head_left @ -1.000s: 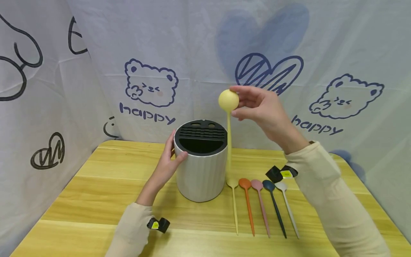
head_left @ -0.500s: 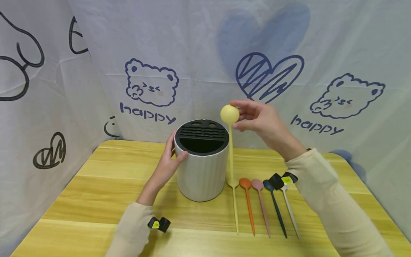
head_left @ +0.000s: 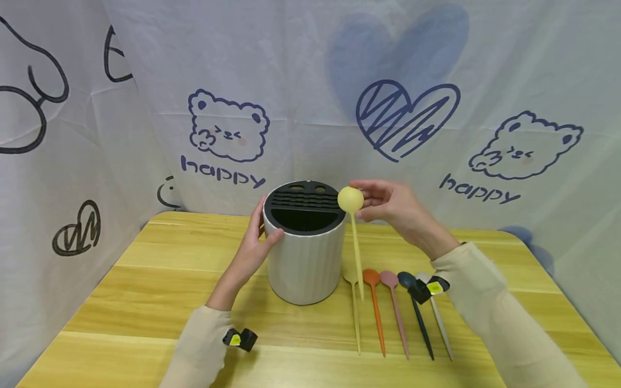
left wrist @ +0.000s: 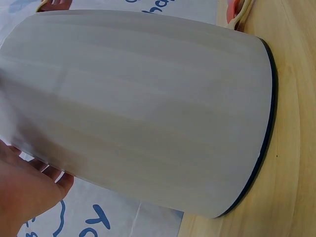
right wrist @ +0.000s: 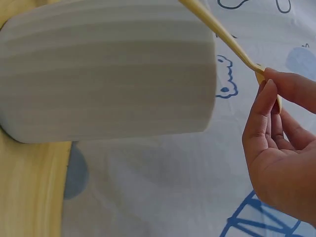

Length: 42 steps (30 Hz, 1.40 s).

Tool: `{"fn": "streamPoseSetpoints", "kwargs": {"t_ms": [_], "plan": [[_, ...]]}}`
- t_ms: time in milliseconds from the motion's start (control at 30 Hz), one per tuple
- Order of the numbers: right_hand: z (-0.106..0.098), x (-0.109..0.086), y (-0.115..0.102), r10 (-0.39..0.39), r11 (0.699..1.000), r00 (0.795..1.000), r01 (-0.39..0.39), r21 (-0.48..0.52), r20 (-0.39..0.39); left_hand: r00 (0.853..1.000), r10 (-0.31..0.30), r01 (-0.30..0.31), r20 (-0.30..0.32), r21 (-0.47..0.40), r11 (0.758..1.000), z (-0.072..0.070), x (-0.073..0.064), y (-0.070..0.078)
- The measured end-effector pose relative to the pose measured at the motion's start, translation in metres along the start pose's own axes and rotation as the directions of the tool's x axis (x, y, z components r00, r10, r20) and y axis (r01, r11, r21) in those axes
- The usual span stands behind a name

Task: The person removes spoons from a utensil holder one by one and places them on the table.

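Observation:
A yellow spoon [head_left: 350, 200] hangs bowl up and handle down, just right of the container. My right hand [head_left: 395, 207] pinches it at the bowl between thumb and fingers. In the right wrist view the handle of that yellow spoon [right wrist: 222, 32] slants across the container's side. The container is a white ribbed utensil holder [head_left: 305, 264] with a black slotted lid [head_left: 305, 199], upright on the table. Its left side is gripped by my left hand [head_left: 249, 248], thumb near the front rim, fingers partly hidden behind. The left wrist view shows the ribbed wall of the holder [left wrist: 143, 103] up close.
On the wooden table [head_left: 170, 312], right of the holder, lies a row of spoons: pale yellow [head_left: 356, 318], orange [head_left: 375, 307], pink [head_left: 395, 307], dark blue [head_left: 421, 320] and white [head_left: 440, 326]. A printed cloth [head_left: 301, 70] hangs behind the table.
My right hand has lowered the yellow spoon from above the holder's lid to about rim height, shifting slightly right; its handle now tilts toward me. The left hand and holder stay put.

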State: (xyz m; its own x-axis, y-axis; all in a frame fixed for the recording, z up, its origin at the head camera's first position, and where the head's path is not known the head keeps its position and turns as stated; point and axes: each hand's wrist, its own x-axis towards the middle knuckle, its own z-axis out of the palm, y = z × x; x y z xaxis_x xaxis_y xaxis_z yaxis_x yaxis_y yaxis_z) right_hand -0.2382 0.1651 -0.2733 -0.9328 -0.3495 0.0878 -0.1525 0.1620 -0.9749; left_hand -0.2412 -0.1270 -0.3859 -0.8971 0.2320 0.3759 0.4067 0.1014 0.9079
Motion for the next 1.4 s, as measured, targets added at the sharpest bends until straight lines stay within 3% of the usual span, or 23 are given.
{"fn": "streamPoseSetpoints", "kwargs": {"t_ms": [433, 800, 1400], "plan": [[-0.008, -0.011, 0.023, 0.052, 0.998, 0.999, -0.052, 0.034, 0.002, 1.0, -0.005, 0.005, -0.002, 0.008, 1.0, 0.001, -0.001, 0.001], [-0.025, -0.024, 0.051, 0.142, 0.989, 0.99, -0.142, -0.034, -0.006, 1.0, 0.003, -0.003, -0.002, 0.008, 1.0, 0.0, -0.002, 0.0], [-0.066, -0.047, 0.1, 0.227, 0.973, 0.97, -0.221, -0.072, 0.086, 1.0, -0.001, 0.001, 0.001, 0.002, 1.0, 0.0, -0.002, -0.001]]}}
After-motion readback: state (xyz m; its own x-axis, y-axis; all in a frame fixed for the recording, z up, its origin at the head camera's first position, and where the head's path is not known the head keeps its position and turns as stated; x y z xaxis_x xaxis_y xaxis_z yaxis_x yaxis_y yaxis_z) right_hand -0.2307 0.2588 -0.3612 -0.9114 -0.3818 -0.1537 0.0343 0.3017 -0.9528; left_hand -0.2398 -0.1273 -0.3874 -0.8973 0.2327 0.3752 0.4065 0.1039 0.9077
